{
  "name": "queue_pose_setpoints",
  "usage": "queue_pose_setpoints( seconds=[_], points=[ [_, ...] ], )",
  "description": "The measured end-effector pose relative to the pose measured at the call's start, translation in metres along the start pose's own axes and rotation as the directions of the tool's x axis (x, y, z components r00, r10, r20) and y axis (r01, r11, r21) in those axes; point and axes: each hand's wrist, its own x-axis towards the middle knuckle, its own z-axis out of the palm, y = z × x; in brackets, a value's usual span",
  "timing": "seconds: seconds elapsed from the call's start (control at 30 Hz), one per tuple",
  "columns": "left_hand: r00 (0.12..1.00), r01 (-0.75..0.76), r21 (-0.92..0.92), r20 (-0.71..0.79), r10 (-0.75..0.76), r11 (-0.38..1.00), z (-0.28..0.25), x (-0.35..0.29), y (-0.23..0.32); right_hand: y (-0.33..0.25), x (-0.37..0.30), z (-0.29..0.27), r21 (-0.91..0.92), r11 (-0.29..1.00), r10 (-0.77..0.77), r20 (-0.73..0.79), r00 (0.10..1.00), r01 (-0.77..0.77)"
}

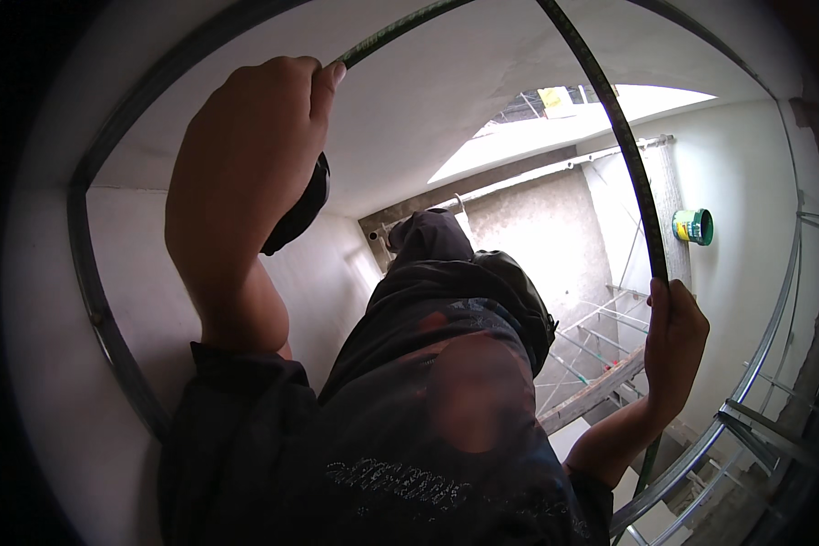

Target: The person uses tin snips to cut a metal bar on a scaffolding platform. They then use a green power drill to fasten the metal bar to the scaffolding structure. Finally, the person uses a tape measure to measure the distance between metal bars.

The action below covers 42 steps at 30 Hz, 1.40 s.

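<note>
My left hand (268,109), raised at the upper left, is closed round a long dark green-black strip (400,32) with pale printing on it. The thumb lies along the strip. Lower at the right, my right hand (678,332) grips a similar dark strip (623,132), which continues below the hand. Both lengths leave the view at the top, so I cannot tell whether they are one piece. Behind my left forearm shows part of a rounded black object (305,209).
A dark metal channel (86,246) runs along the left wall. Shiny metal rails (764,350) curve down the right side. A green and yellow bucket (692,227) is near the right wall. Beyond lie scaffold bars (601,332), a wooden plank (601,391) and a bright opening (519,136).
</note>
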Motion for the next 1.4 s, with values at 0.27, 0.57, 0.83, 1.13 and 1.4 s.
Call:
queue_pose_setpoints(
  seconds=[0.27, 0.57, 0.83, 1.13, 1.4],
  points=[
    [1.0, 0.006, -0.014, 0.003, -0.006, 1.0, -0.001, 0.003, -0.002, -0.002, 0.002, 0.001, 0.029, 0.999, 0.017, 0.003, 1.0, -0.017],
    [1.0, 0.009, -0.001, -0.003, -0.009, 1.0, 0.003, 0.005, -0.006, -0.005, 0.004, 0.003, -0.002, 1.0, -0.002, -0.003, 1.0, 0.002],
    [1.0, 0.002, 0.001, -0.002, -0.002, 1.0, 0.003, 0.011, -0.009, -0.007, 0.008, 0.004, -0.005, 1.0, 0.001, -0.008, 1.0, -0.001],
    [1.0, 0.015, -0.03, 0.001, -0.015, 0.999, 0.001, 0.01, -0.012, -0.014, 0.01, 0.003, -0.008, 1.0, 0.006, -0.005, 1.0, -0.006],
    [0.948, -0.261, 0.222, -0.123, 0.293, 0.939, 0.029, -0.004, -0.067, -0.021, 0.025, 0.013, 0.178, 0.984, 0.007, 0.013, 1.0, -0.01]
  ],
)
